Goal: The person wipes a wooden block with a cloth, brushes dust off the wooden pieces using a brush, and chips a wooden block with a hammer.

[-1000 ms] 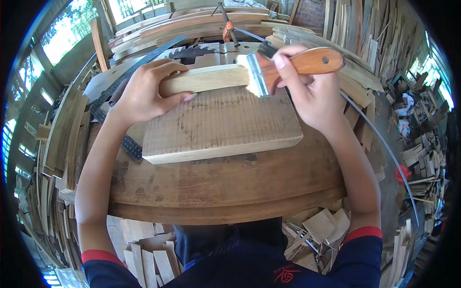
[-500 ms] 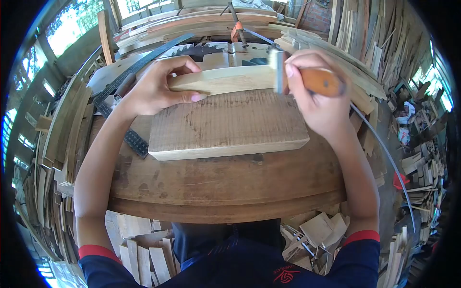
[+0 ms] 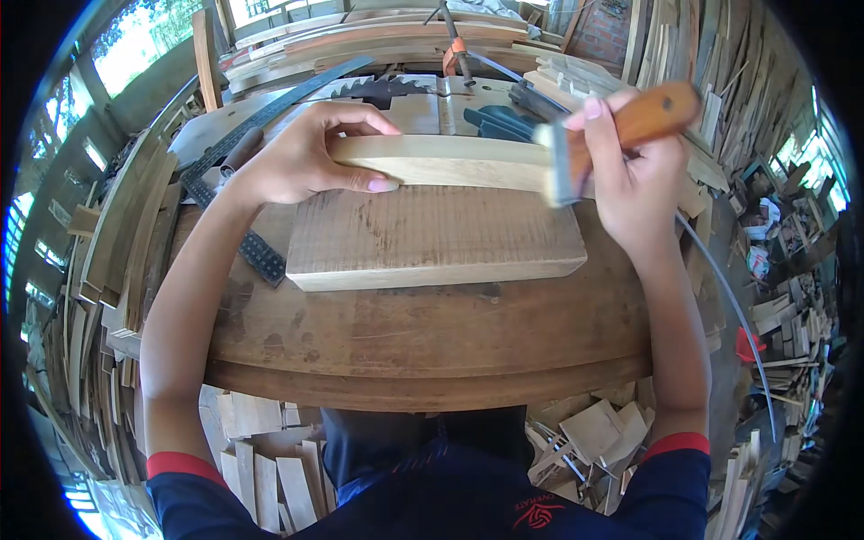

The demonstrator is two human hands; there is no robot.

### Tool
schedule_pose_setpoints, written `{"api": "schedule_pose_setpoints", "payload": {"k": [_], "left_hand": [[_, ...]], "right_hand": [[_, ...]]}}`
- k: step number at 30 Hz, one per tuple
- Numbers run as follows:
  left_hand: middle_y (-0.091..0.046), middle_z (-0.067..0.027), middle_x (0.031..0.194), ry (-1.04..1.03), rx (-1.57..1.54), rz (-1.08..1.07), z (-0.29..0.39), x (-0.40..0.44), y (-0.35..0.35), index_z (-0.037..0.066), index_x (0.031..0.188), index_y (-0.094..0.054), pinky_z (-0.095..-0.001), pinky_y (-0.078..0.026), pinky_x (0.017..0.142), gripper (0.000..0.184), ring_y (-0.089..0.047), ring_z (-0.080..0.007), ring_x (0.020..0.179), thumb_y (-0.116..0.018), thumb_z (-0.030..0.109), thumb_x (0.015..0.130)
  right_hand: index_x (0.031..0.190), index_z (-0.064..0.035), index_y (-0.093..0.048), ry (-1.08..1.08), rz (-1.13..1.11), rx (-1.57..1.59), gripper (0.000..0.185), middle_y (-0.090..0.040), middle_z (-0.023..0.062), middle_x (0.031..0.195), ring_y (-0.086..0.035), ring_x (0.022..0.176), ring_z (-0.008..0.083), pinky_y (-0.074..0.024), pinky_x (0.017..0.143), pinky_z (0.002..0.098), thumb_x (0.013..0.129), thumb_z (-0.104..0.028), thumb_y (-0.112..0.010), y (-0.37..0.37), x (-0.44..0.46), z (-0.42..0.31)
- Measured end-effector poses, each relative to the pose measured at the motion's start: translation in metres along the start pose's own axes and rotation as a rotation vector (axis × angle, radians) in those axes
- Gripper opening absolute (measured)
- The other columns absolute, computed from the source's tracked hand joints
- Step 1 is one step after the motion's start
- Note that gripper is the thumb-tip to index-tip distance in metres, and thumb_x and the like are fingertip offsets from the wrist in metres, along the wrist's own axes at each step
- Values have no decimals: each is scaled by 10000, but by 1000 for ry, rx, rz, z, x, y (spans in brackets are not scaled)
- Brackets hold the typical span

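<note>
My left hand (image 3: 301, 157) grips the left end of a pale wooden strip (image 3: 459, 164), thumb in front and fingers behind. The strip lies across the back of a thick brown wooden block (image 3: 436, 234) with a pale front edge. In my right hand (image 3: 634, 166) is a wide brush (image 3: 643, 121) with an orange-brown wooden handle, a metal band and light bristles. Its slightly blurred bristles are at the right part of the strip, hiding some of it. The block rests on a brown wooden table (image 3: 432, 333).
Behind the strip lie a toothed saw blade (image 3: 382, 87), a dark green object (image 3: 499, 123) and an orange clamp (image 3: 454, 54). A perforated metal square (image 3: 261, 259) is at the left. Stacked boards (image 3: 126, 243) and wood scraps surround the table.
The brush has moved rightward along the strip in my right hand, and its handle now points up to the right. My left hand and the strip's left end appear farther right in view.
</note>
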State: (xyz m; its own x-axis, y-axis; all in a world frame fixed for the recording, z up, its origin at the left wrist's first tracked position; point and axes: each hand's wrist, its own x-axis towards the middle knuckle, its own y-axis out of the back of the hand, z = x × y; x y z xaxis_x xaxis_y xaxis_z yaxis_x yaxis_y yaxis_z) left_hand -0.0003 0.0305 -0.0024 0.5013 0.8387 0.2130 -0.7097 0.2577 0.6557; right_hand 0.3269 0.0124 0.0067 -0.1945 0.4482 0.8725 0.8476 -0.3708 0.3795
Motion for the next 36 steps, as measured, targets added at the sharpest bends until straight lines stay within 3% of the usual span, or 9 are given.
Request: {"api": "schedule_pose_setpoints", "payload": {"k": [3,7,11,17,20,23,26,31,36], "left_hand": [[-707,-30,1109,7,9,-9,-1,0,0,61,1203,-705,-359,-507,1029,516,-667,-187,1026,-922,86,736],[-720,-35,1105,-15,44,5,0,-1,1,64,1207,-719,-351,-507,1018,524,-669,-189,1020,-932,115,730],[-732,-44,1103,3,79,30,5,-2,1,65,1178,-743,-339,-507,1002,501,-672,-183,1006,-937,99,717],[-710,-74,1154,-96,322,64,19,-4,1,99,1362,-645,-399,-509,976,761,-665,-216,1022,-951,271,688],[-658,-96,1174,-479,512,267,30,-7,-5,120,1433,-589,-452,-503,951,868,-644,-243,1045,-942,325,667],[-604,-124,1131,-738,642,342,44,-5,-26,92,1411,-605,-427,-513,901,770,-621,-254,1034,-902,262,721],[-567,-143,1081,-674,593,353,42,-7,-45,47,1375,-613,-378,-519,826,675,-613,-261,984,-863,222,773],[-506,-12,562,-600,581,298,40,-5,-32,44,1338,-629,-342,-506,542,533,-547,-187,484,-737,109,821],[-593,-60,619,-456,659,248,33,-8,-16,13,1165,-654,-320,-498,535,328,-591,-165,509,-691,110,854]], "right_hand": [[860,-2,-675,-38,-19,426,209,-616,60,650,-670,556,196,-480,507,350,990,-165,-687,-16,-4,-10],[846,-3,-638,167,34,-300,198,-605,103,649,-626,555,247,-463,535,379,973,-147,-685,12,4,11],[797,-9,-578,214,-42,-534,225,-604,112,663,-614,562,240,-473,545,373,908,-136,-726,12,7,9],[861,-23,-609,369,-49,11,273,-671,80,830,-677,702,186,-539,604,274,809,-125,-857,-30,-8,-29],[890,-23,-621,377,-118,72,298,-688,103,950,-699,811,199,-560,675,288,785,-105,-887,-35,-8,-35],[985,-13,-631,286,-102,297,318,-698,123,1035,-710,929,214,-568,793,313,792,-75,-876,-41,-11,-29],[1081,-6,-644,221,-131,403,352,-706,135,1109,-717,1002,226,-569,870,325,806,-53,-859,-42,-15,-26],[1173,-10,-656,160,-299,333,405,-705,152,1217,-717,1068,238,-560,921,328,813,-41,-839,-29,-12,-20],[1181,-14,-662,122,-329,119,368,-707,155,1217,-694,1110,277,-533,978,389,863,-137,-801,-15,-4,-18]]}}
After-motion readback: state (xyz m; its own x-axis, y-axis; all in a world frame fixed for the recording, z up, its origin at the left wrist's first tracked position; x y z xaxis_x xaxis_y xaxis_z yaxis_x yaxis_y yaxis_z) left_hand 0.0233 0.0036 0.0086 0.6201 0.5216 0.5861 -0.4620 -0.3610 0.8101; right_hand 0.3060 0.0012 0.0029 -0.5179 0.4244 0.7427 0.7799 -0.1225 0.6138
